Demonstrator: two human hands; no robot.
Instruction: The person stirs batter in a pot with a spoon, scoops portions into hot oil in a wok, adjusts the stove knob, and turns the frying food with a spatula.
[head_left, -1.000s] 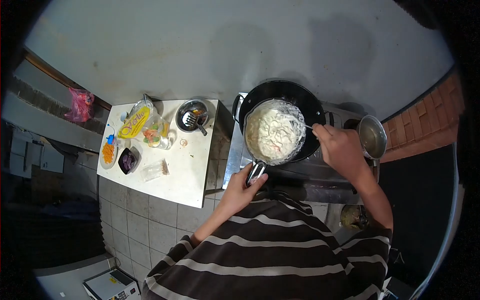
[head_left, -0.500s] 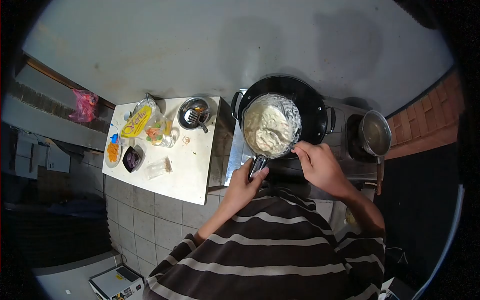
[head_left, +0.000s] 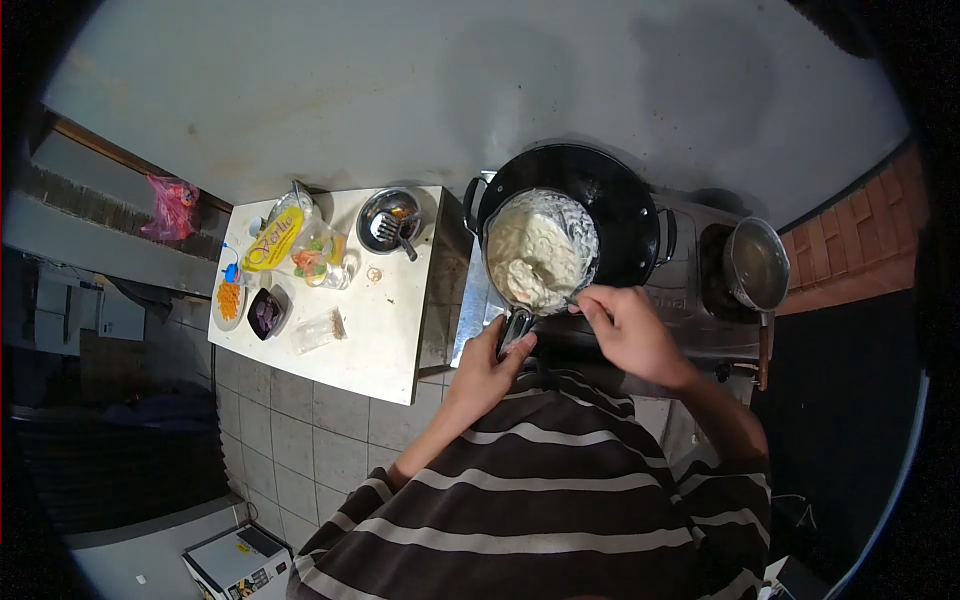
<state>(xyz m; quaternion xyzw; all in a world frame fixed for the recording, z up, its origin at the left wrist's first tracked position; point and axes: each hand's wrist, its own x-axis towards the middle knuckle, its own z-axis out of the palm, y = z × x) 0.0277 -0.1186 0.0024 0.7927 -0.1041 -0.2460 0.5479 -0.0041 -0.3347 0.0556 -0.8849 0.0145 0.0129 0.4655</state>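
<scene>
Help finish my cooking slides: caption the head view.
Left hand grips a round black-handled pan of white mixture over a black wok; right hand holds a slim utensil.

Left hand (head_left: 484,372) curled in grip; right hand (head_left: 632,330) pinching, forearms (head_left: 728,412) angled inward

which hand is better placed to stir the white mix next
Probably the right hand: it holds a thin utensil at the edge of the mix, while the left hand holds the pan handle.
</scene>
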